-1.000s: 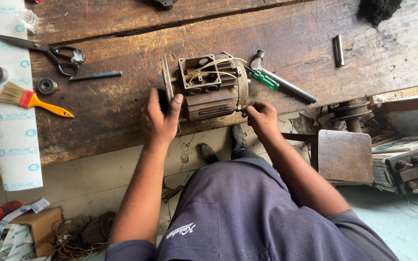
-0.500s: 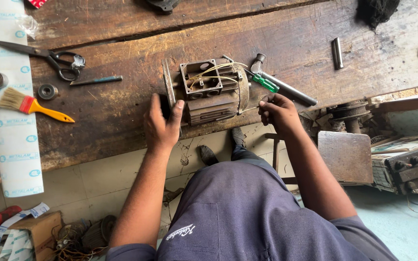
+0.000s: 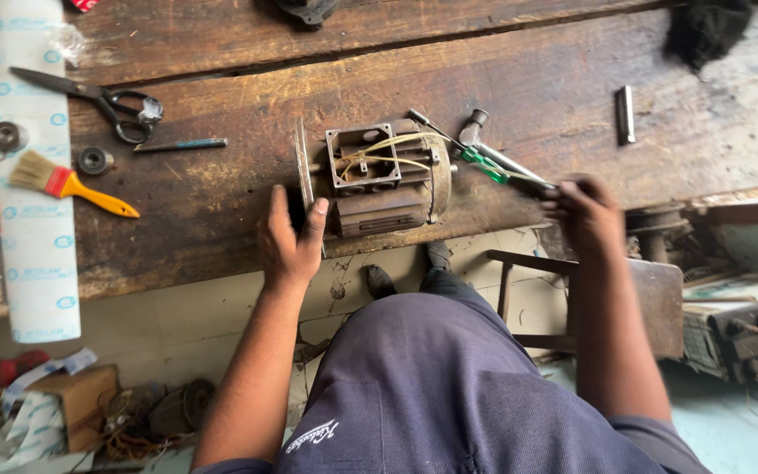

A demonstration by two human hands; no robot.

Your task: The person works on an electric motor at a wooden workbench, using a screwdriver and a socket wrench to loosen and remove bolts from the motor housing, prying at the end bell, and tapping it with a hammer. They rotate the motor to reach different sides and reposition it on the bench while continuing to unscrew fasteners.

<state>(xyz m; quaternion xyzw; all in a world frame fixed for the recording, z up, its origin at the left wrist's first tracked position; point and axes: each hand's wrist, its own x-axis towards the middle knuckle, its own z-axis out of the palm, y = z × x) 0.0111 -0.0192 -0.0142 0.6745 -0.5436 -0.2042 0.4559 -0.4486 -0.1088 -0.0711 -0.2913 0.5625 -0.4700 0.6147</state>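
Observation:
A rusty electric motor (image 3: 388,180) with an open terminal box and yellowish wires lies near the front edge of the wooden workbench (image 3: 221,211). My left hand (image 3: 289,241) grips the motor's left end, by a thin metal plate (image 3: 302,162), with the thumb on the housing. To the right of the motor lie a green-handled screwdriver (image 3: 477,161) and a dark-handled tool (image 3: 519,171), crossed over each other. My right hand (image 3: 585,211), blurred, curls its fingers round the near end of the dark handle.
Black-handled scissors (image 3: 107,101), a yellow-handled paintbrush (image 3: 67,183), round bearings (image 3: 94,160) and a white strip (image 3: 32,263) lie at the left. A short metal rod (image 3: 626,114) sits at the right. A stool (image 3: 651,298) stands beside my right leg.
My right hand has left the motor's front right corner and moved right to the dark tool handle. My left hand stays on the motor's left end.

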